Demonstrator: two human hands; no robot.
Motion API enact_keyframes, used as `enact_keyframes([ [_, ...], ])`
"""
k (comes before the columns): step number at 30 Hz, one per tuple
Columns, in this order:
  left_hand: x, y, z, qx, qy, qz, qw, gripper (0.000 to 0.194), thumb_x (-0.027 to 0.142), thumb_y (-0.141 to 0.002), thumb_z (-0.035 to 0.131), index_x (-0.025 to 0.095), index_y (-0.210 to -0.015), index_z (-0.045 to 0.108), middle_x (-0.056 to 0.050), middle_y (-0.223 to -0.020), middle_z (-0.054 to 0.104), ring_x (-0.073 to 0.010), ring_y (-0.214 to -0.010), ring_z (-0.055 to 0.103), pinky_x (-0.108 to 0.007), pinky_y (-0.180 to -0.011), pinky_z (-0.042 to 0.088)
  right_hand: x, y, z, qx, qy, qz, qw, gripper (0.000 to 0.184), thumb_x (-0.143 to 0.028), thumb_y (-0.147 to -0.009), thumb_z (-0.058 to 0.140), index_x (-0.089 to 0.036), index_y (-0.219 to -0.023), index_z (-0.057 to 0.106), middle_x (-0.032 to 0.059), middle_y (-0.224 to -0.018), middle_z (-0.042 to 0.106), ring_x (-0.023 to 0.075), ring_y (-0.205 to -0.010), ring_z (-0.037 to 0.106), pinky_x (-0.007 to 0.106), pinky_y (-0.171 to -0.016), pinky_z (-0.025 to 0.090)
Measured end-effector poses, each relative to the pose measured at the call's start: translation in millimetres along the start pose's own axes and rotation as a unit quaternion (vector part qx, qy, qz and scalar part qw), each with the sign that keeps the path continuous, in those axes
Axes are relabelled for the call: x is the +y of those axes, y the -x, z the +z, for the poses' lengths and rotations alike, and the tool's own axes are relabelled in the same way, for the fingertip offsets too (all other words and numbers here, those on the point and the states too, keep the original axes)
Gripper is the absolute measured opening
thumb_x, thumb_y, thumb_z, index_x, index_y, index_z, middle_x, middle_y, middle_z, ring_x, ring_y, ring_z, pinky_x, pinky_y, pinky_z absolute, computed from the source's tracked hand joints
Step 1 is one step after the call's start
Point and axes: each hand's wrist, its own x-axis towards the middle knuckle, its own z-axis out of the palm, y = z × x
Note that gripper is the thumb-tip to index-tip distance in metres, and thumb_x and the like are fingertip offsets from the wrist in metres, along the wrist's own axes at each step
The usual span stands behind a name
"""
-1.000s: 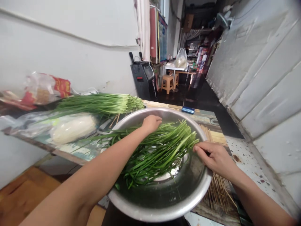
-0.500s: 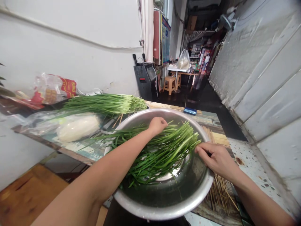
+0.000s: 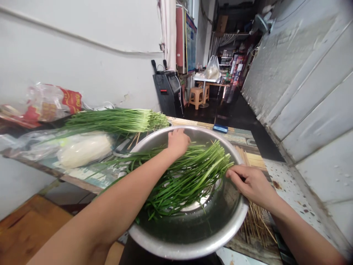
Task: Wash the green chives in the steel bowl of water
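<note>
A wide metal basin (image 3: 187,252) holds a loose bunch of long garlic chives (image 3: 187,176), their pale cut ends toward the right. At the right inner side, my right hand (image 3: 249,180) has thumb and index finger pinched at those cut ends. It is closed on the garlic chives as far as I can see; a thinner item between the fingertips could be hidden. Over the far part of the basin, my left hand (image 3: 178,141) is raised above the leaves with its fingers apart, holding nothing visible. My left forearm covers part of the bunch.
Another bundle of chives (image 3: 121,120) lies behind the basin, beside a bagged white item (image 3: 85,150) and red-and-clear packaging (image 3: 55,103). Bamboo skewers (image 3: 257,221) lie on the table to the right. A blue box (image 3: 220,128) sits near the far edge. Beyond stands a black speaker (image 3: 168,92).
My left hand has shifted a little left, and its fingers have gone from pinched to apart. My right hand keeps its pinch at the chive ends. The view has turned slightly.
</note>
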Motion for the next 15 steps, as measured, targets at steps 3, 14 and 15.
enact_keyframes([
  [3, 19.8, 3.1, -3.7, -0.071, 0.091, 0.062, 0.991, 0.019, 0.018, -0.077, 0.059, 0.023, -0.085, 0.075, -0.007, -0.093, 0.069, -0.0223, -0.095, 0.058, -0.038, -0.092, 0.037, -0.8, -0.5, -0.2, 0.002, -0.003, -0.004, 1.0, 0.036, -0.033, -0.091, 0.037, -0.018, -0.06, 0.05, -0.0026, -0.052, 0.048, 0.0102, -0.053, 0.047, 0.024, -0.054, 0.033],
  [14, 39.9, 13.3, -1.9, -0.111, 0.455, -0.115, 0.876, 0.021, 0.011, -0.071, 0.065, 0.011, -0.091, 0.071, 0.0, -0.058, 0.061, -0.0062, -0.05, 0.049, -0.023, -0.058, 0.046, -3.8, -0.7, -1.1, -0.006, -0.014, 0.03, 0.999, 0.037, -0.038, -0.093, 0.033, -0.019, -0.077, 0.061, -0.0032, -0.046, 0.05, 0.0121, -0.049, 0.05, 0.024, -0.053, 0.036],
  [15, 41.8, 14.0, -3.5, -0.118, 0.472, -0.125, 0.865, 0.019, 0.01, -0.071, 0.065, 0.011, -0.089, 0.072, -0.001, -0.06, 0.061, -0.0059, -0.051, 0.049, -0.023, -0.058, 0.045, -3.8, -0.6, -0.9, -0.007, -0.013, 0.032, 0.999, 0.037, -0.038, -0.093, 0.033, -0.019, -0.078, 0.061, -0.0033, -0.046, 0.05, 0.0121, -0.048, 0.05, 0.024, -0.052, 0.036],
])
